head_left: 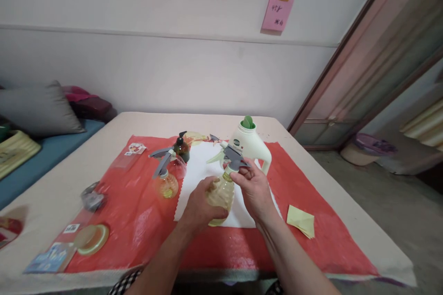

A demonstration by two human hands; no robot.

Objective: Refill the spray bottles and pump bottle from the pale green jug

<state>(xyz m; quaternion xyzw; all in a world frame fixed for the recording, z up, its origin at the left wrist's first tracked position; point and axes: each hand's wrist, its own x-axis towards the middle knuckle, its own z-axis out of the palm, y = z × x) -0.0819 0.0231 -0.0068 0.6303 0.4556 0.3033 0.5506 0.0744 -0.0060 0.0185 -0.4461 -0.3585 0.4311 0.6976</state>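
My left hand (199, 202) is wrapped round the body of a clear yellowish spray bottle (223, 193), held tilted over a white cloth (242, 214). At the bottle's neck, my right hand (254, 186) has its fingers closed on the grey trigger spray head (235, 159). Whether the head is screwed tight, I cannot tell. Just behind stands a large pale jug (254, 142) with a handle and something green in its mouth. To the left are another spray bottle (168, 185) with a grey trigger and a dark pump bottle (182, 148).
A red sheet (138, 235) covers much of the table (55, 177). On it lie a round lid (98, 239), yellow paper squares (300, 220) and a crumpled plastic bag (93, 198). A yellow spray bottle (195, 137) lies at the back. A bin (363, 149) stands on the floor at right.
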